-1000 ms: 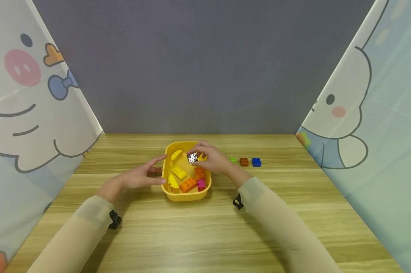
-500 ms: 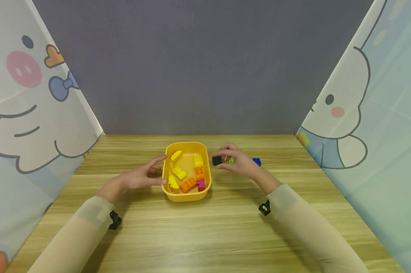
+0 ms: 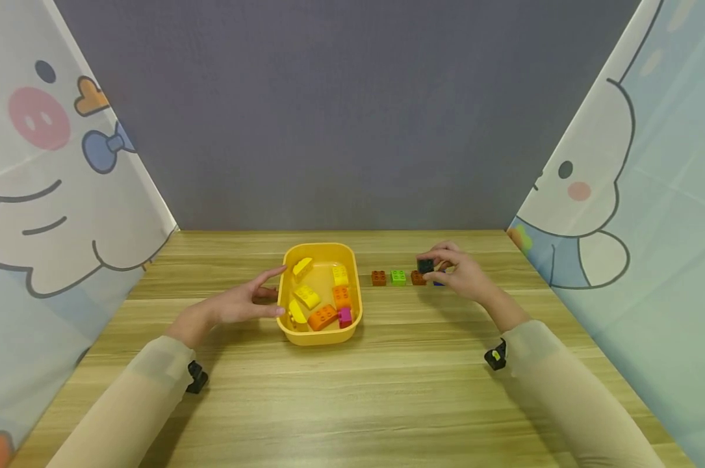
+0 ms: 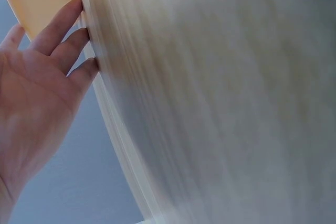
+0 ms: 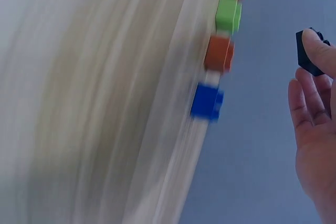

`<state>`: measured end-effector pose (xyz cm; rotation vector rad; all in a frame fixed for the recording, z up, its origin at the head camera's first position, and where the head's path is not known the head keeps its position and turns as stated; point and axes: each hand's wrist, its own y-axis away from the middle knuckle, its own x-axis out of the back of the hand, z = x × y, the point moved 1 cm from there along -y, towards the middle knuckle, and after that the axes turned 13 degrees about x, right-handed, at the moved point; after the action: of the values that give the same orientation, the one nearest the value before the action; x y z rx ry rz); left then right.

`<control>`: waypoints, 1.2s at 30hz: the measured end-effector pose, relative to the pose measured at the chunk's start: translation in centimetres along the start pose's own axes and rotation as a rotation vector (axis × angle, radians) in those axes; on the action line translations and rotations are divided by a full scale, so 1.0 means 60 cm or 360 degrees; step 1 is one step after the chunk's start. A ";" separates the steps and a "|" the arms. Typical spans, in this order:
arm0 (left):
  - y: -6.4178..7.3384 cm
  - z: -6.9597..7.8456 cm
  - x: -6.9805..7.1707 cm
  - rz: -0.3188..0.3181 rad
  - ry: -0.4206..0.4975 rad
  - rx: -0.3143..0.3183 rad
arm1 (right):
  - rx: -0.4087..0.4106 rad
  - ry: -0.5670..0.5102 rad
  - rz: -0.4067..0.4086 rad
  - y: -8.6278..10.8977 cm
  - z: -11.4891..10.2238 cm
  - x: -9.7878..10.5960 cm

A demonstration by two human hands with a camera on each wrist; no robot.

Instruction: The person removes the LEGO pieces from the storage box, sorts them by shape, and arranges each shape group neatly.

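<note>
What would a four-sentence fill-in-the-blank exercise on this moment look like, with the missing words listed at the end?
1. The pinched block in the right grip is coloured ____.
2. The studded block standing between two brown blocks on the table is coloured ____.
3. The row on the table is made up of ____ blocks.
4. Of the person's two grips, the one touching the yellow tray is the ____ one.

Missing words: black; green; four; left.

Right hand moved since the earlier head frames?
Yes, rightward: the right hand, over the yellow tub a second ago, is now well to the tub's right, holding a black block.
</note>
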<state>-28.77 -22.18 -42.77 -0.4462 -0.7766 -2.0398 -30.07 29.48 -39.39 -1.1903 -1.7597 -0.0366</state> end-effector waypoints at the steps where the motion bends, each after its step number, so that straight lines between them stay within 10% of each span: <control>1: 0.000 0.000 0.000 -0.0001 0.0003 0.0002 | -0.0019 0.0022 0.0005 0.005 0.006 0.007; 36: -0.003 -0.005 0.001 0.0034 -0.0011 0.0052 | -0.0434 0.0158 -0.0412 0.072 0.124 0.079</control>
<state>-28.95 -22.34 -43.01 -0.4413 -0.8048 -2.0038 -32.31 38.71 -41.82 -1.1205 -1.8507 -0.4942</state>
